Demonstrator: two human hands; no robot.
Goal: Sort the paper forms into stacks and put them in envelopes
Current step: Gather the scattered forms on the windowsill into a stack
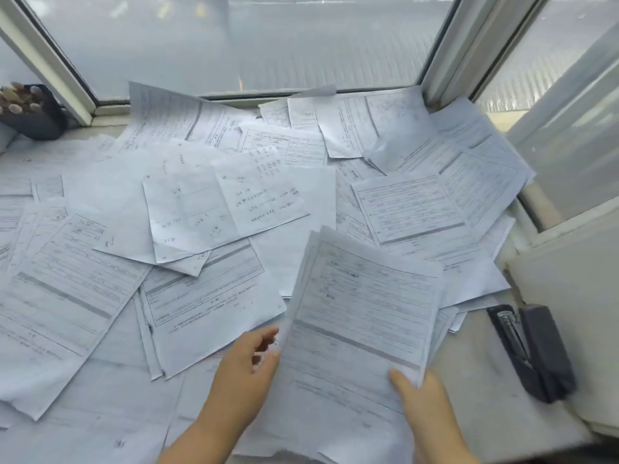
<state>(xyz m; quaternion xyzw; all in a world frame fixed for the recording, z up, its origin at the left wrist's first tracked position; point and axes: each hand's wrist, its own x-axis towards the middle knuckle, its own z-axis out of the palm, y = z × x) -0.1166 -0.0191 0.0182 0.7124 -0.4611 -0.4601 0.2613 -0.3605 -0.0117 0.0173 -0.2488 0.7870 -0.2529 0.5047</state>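
Right hand (425, 396) pinches the gathered stack (361, 316) by its near corner, long axis running away from the person; left hand (248, 360) open, fingers at its left edge. Loose forms (207, 289) lie left and ahead (left hand nearer)

Left hand (249, 363) fingers spread, loose; right hand (423, 401) pinched, thumb on top

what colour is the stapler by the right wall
Black or very dark grey, with a silvery metal strip inside; stapler, head view.
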